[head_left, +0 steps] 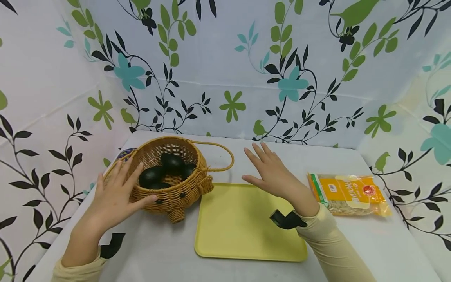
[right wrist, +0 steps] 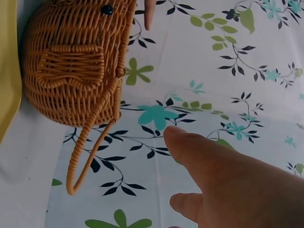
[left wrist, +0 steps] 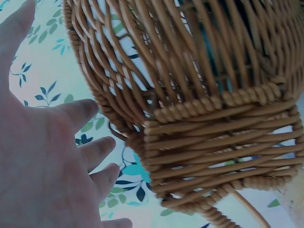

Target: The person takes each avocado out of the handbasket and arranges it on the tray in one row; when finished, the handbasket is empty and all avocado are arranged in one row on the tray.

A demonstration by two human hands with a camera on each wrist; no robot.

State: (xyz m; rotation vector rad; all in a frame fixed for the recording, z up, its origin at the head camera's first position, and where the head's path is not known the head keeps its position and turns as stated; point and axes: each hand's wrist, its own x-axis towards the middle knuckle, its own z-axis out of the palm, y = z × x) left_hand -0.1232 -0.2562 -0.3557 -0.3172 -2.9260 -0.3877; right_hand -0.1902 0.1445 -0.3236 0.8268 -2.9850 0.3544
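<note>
A wicker basket [head_left: 192, 196] stands at the left of the table, its looped handle [head_left: 230, 156] lying out to the right. Inside it lie several dark, glossy oval things [head_left: 151, 176] resembling avocados. My left hand [head_left: 112, 196] is spread at the basket's left front, overlapping its rim in the head view; in the left wrist view, its fingertips point toward the weave [left wrist: 218, 147]. Fingers apart and holding nothing, my right hand [head_left: 271, 172] hovers over the back edge of a yellow tray [head_left: 246, 223]. From the right wrist view, the basket [right wrist: 76, 66] appears beyond this hand.
At the table's right lies an orange plastic food bag [head_left: 352, 194] with a see-through part. A blue patterned item [head_left: 126, 153] partly shows behind the basket's left side. Leaf-print cloth [head_left: 218, 70] hangs around the back and sides of the white table [head_left: 158, 250].
</note>
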